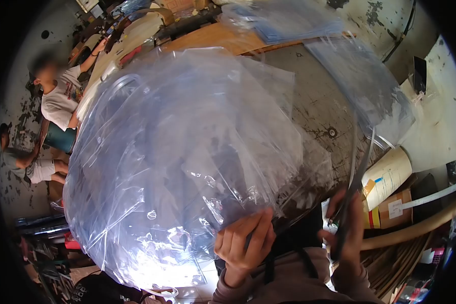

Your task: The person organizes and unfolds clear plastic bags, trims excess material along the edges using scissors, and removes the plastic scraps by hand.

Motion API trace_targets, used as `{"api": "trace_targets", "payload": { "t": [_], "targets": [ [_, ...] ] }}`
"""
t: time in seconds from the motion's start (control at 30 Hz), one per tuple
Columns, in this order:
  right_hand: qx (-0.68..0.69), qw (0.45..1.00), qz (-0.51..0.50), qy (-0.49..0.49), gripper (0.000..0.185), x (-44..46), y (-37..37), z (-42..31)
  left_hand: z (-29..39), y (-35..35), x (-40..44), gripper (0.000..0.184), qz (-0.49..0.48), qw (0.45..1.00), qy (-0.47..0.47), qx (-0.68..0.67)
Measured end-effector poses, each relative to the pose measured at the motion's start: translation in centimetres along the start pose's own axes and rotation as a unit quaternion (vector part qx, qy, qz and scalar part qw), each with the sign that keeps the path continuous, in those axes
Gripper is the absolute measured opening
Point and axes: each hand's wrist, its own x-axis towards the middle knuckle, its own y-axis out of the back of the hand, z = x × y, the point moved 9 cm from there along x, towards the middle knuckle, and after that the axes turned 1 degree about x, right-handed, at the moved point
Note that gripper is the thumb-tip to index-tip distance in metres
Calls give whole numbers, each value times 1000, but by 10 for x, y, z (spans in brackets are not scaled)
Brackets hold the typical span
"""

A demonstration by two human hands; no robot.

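Note:
My left hand [245, 242] is closed on the near edge of a large stack of clear plastic sheets [187, 137]. The sheets bulge up over much of the work table, wrinkled and shiny, with strong glare at their lower left. To the right of the stack, my right hand [348, 228] is closed around a long, dark, narrow tool [361, 172]. Its two slim arms point up and away from me and look like the blades of scissors. Motion blurs this hand, and the grip on the tool is partly hidden.
More clear plastic sheets [357, 81] hang over the far right of the scratched table [316, 111], and folded plastic [294, 23] lies on a wooden board [213, 38]. A roll [387, 175] and cardboard box [392, 209] stand at right. Two people [61, 96] are at left.

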Motion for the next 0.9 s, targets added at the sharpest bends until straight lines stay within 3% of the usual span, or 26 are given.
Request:
{"api": "trace_targets", "payload": {
  "t": [0.03, 0.07, 0.13, 0.23, 0.27, 0.3, 0.37, 0.57, 0.9],
  "targets": [
    [-90, 993, -49, 56, 58, -11, -13, -12, 1, 0, 0, 26, 3, 1000, -9, 6],
    [-89, 993, -47, 53, 58, -19, -17, -15, 1, -1, -1, 26, -1, 1000, -11, 5],
    [-145, 976, -154, -56, 60, -33, -39, 2, 0, 1, -3, 21, 30, 999, -12, 23],
    [-144, 966, -185, -108, 61, -38, -47, 14, 0, 2, -4, 22, 37, 999, -15, 23],
    [-100, 956, -207, -184, 59, -43, -48, 21, 0, 3, -4, 22, 37, 999, -13, 23],
    [-103, 955, -208, -185, 59, -42, -47, 23, 1, 2, -3, 24, 30, 999, -19, 17],
    [48, 931, -235, -275, 59, -51, -55, 37, 2, 1, -4, 26, 21, 999, -24, 10],
    [36, 950, -251, -182, 57, -42, -61, 37, 4, 0, -6, 26, 18, 999, -31, 30],
    [70, 945, -229, -223, 54, -33, -58, 43, 5, -4, -5, 34, -10, 998, -35, 56]
  ]
}}
